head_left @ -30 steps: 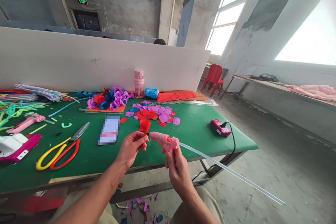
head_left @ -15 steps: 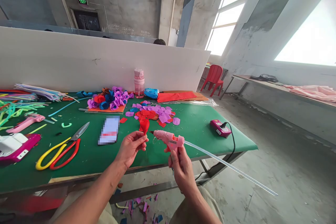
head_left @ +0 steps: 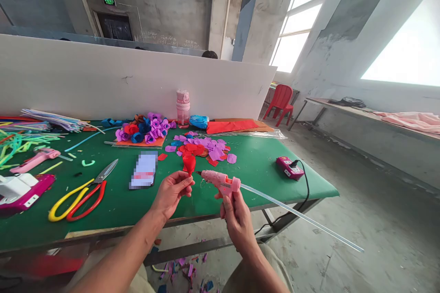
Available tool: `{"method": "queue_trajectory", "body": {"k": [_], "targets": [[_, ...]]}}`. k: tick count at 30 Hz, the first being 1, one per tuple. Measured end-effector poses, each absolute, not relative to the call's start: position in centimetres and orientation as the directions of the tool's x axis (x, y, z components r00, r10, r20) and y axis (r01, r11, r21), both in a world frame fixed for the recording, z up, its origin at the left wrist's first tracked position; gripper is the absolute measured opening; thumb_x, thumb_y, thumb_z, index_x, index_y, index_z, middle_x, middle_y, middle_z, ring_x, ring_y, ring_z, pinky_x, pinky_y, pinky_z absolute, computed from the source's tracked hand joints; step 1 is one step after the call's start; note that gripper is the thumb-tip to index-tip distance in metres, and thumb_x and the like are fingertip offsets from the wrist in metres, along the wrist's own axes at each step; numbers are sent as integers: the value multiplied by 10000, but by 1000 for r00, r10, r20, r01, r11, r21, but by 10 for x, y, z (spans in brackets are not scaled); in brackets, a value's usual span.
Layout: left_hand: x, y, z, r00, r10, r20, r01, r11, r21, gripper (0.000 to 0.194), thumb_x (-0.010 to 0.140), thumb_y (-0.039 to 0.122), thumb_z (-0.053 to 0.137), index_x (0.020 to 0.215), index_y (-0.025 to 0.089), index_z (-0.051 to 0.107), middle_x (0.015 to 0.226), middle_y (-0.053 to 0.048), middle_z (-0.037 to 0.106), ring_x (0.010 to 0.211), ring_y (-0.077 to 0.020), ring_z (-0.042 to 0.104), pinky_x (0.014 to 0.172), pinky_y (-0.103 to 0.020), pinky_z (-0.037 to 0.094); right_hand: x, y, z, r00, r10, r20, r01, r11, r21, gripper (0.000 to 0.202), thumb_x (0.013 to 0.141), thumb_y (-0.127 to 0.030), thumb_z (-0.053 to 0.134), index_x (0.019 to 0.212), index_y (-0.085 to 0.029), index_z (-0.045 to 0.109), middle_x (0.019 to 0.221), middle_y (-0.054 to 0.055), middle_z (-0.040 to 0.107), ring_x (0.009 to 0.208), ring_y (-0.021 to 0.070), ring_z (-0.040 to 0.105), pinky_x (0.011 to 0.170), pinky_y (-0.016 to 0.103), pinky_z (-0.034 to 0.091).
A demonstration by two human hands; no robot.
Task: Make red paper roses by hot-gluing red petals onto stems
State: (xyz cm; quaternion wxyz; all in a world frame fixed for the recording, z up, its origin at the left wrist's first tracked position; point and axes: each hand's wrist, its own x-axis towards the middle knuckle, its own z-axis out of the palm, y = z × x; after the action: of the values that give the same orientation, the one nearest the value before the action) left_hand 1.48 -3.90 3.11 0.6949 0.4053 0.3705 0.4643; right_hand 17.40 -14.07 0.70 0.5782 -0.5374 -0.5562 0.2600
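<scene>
Between the thumb and fingers of my left hand [head_left: 175, 190] is a red paper flower [head_left: 189, 164], pinched at its narrow base. My right hand [head_left: 235, 213] is wrapped round the handle of a pink hot glue gun [head_left: 222, 181]. The gun's dark nozzle points left, close to the flower's lower side; I cannot tell whether they touch. A long clear glue stick [head_left: 302, 217] sticks out of the gun's back end. Just beyond the flower lie loose purple petals [head_left: 216, 149] and red petals [head_left: 192, 149] in a heap.
Scissors [head_left: 84, 194] with yellow and red handles and a phone [head_left: 143, 170] lie left of my hands. Behind are finished paper flowers [head_left: 144, 129], a pink bottle [head_left: 183, 110] and red paper [head_left: 232, 126]. A power socket [head_left: 289, 168] with a black cable sits at right.
Hardly anything differs. The whole view has shifted very slightly, while both hands keep the flower and the glue gun in the same places.
</scene>
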Motion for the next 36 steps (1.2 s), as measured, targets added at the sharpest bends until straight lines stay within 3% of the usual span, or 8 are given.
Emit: {"method": "queue_trajectory", "body": {"k": [11, 17, 25, 31, 36], "targets": [[15, -39, 30, 298, 945, -135, -345, 238, 908, 247, 574, 263, 811, 704, 148, 635, 622, -14, 660, 488, -74, 530, 472, -195, 429, 170, -138, 3, 252, 899, 358, 272, 290, -918, 275, 962, -352, 330, 1141, -182, 452, 655, -13, 502, 493, 113, 427, 466, 236, 381], [15, -39, 30, 298, 943, -145, -342, 248, 907, 243, 582, 258, 809, 708, 146, 634, 627, -12, 660, 494, -71, 531, 476, -192, 431, 170, -140, 6, 238, 902, 360, 251, 301, -920, 257, 960, -369, 330, 1068, -196, 485, 701, 4, 530, 508, 115, 441, 478, 240, 390], [13, -37, 29, 320, 933, -163, -366, 280, 887, 255, 576, 251, 813, 721, 151, 628, 622, -3, 654, 486, -67, 528, 462, -186, 421, 171, -137, 1, 279, 896, 345, 260, 276, -925, 258, 956, -377, 340, 1040, -191, 499, 612, -22, 479, 479, 117, 435, 449, 233, 384], [15, -38, 29, 309, 939, -150, -352, 259, 899, 243, 583, 260, 807, 709, 146, 633, 631, -13, 662, 496, -67, 531, 476, -186, 429, 167, -138, 4, 216, 907, 361, 239, 309, -920, 291, 960, -376, 320, 1147, -191, 445, 697, 3, 524, 494, 117, 424, 466, 242, 384], [16, -38, 29, 315, 938, -143, -350, 256, 901, 261, 570, 264, 816, 703, 143, 626, 613, -11, 654, 495, -68, 532, 469, -182, 431, 165, -136, 2, 213, 912, 351, 253, 296, -921, 271, 960, -373, 322, 1098, -187, 463, 649, -14, 480, 488, 117, 402, 465, 244, 365]]}}
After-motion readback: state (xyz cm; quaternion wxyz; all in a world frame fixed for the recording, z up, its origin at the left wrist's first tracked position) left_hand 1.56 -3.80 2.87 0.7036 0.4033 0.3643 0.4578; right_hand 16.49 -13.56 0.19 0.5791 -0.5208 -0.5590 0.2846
